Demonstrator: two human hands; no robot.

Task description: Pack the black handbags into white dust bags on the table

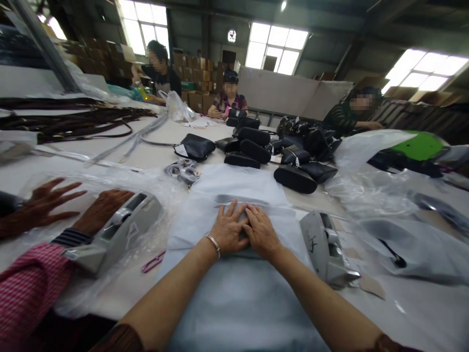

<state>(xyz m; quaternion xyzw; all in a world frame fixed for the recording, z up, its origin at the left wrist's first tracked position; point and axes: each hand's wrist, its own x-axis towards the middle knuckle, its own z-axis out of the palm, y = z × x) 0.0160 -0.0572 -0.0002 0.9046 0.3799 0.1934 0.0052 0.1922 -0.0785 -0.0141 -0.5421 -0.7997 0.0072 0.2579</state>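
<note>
My left hand (pixel 230 229) lies flat, fingers spread, on a translucent white plastic bag (pixel 198 215) on the table. Beside it my right hand (pixel 262 230) also rests flat, its fingertips meeting the left hand's. Under the sheet a dark shape shows just beyond my fingers; what it is I cannot make out. The bag hangs over the near table edge toward me. Right of it stands a grey tape dispenser (pixel 322 249), and a pink thread snipper (pixel 153 262) lies to the left.
At left, a co-worker's hands (pixel 58 203) work by another tape dispenser (pixel 120 230). Several black bags (pixel 252 142) are heaped ahead, with coiled straps (pixel 183 170) nearer. Dark straps (pixel 73 120) lie far left. Clear plastic bags (pixel 381 190) cover the right side. Other people sit across the table.
</note>
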